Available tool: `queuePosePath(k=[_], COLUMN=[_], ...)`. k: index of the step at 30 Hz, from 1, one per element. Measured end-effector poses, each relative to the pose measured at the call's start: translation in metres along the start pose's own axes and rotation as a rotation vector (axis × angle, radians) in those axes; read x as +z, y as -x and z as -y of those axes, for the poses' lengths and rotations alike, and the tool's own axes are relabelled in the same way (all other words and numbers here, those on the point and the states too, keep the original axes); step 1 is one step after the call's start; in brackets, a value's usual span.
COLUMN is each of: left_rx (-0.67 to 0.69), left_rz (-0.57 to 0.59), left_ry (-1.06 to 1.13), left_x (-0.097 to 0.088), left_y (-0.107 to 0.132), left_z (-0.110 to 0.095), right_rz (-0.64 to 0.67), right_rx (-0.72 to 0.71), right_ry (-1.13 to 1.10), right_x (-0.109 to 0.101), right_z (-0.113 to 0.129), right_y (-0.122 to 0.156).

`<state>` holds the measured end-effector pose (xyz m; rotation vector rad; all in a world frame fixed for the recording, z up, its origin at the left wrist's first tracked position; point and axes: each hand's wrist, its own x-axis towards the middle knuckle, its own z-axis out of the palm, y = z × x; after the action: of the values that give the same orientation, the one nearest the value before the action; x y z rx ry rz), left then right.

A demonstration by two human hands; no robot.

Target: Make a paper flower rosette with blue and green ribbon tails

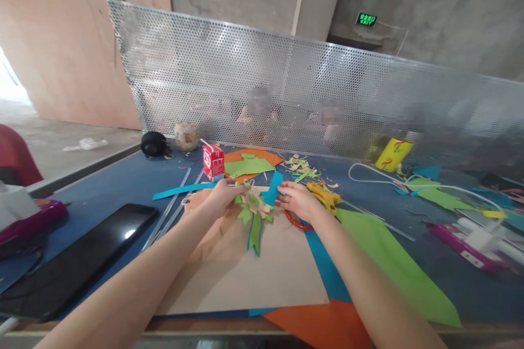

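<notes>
A rosette of green and cream felt [254,206], with a forked green and blue tail, lies on a large cream felt sheet [245,283] in front of me. My left hand [226,195] is closed at the rosette's left edge, fingertips on its petals. My right hand [298,200] pinches a short blue felt strip [273,188], which stands tilted beside the rosette's right side. Below that hand, red scissor handles [298,222] show in part; the rest is hidden. A yellow glue gun [325,196] lies just right of my right hand.
Left are a black phone [82,256], clear glue sticks [170,210] and a red drink carton [213,162]. Felt scraps [301,166] lie behind. Green felt [393,262], a white cable [352,174] and a purple power strip [464,248] spread right. A perforated metal screen [286,92] borders the back.
</notes>
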<state>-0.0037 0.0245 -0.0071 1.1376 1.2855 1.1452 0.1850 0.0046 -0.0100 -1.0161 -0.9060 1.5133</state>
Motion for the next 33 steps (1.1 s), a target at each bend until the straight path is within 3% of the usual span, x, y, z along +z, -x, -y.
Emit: queuePosePath(k=[3, 6, 12, 18, 20, 24, 28, 33], left_rx=[-0.050, -0.058, -0.020, 0.103, 0.140, 0.213, 0.306, 0.369], left_rz=[0.094, 0.116, 0.068, -0.039, -0.077, -0.156, -0.231, -0.185], left_ry=[0.065, 0.113, 0.186, 0.373, 0.443, 0.564, 0.665, 0.739], left_x=[0.002, 0.003, 0.000, -0.006, -0.009, -0.015, -0.020, -0.021], left_y=[0.007, 0.010, 0.005, -0.002, -0.003, -0.004, -0.005, -0.003], left_z=[-0.003, -0.005, -0.006, -0.014, -0.017, -0.023, -0.028, -0.035], right_rz=[0.007, 0.010, -0.011, -0.134, -0.118, 0.068, 0.271, 0.122], right_rx=[-0.021, -0.061, -0.182, -0.472, -0.518, -0.443, -0.233, -0.205], right_ry=[-0.005, -0.002, 0.032, 0.119, 0.183, 0.335, 0.505, 0.458], right_x=[0.000, 0.000, 0.001, -0.005, -0.002, 0.021, 0.039, 0.033], right_z=[0.001, 0.004, 0.008, 0.019, 0.024, 0.018, -0.010, -0.033], right_y=[0.001, 0.002, 0.002, 0.005, 0.011, 0.027, 0.033, 0.017])
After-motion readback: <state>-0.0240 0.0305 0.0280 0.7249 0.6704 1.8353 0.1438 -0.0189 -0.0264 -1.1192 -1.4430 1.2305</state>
